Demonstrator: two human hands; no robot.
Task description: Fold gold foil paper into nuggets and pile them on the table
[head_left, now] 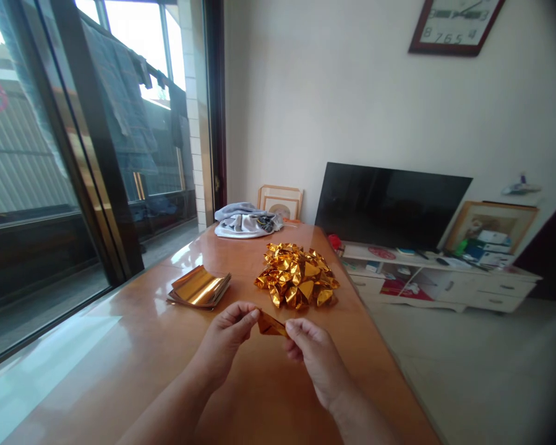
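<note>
A small folded piece of gold foil paper [272, 325] is stretched between my two hands, just above the table. My left hand [231, 330] pinches its left end between thumb and fingers. At the other end, my right hand [311, 347] grips the corner the same way. Beyond my left hand lies a stack of flat gold foil sheets [198, 288], the top one curling up. A heap of folded gold foil ingots [299, 278] sits past my right hand, towards the table's right side.
The glossy wooden table [240, 395] stretches away from me, with folded clothes [247, 221] at its far end. Left is a sliding glass door [96, 154]. A television [389, 207] stands on a white cabinet [467, 287] beyond the table's right edge.
</note>
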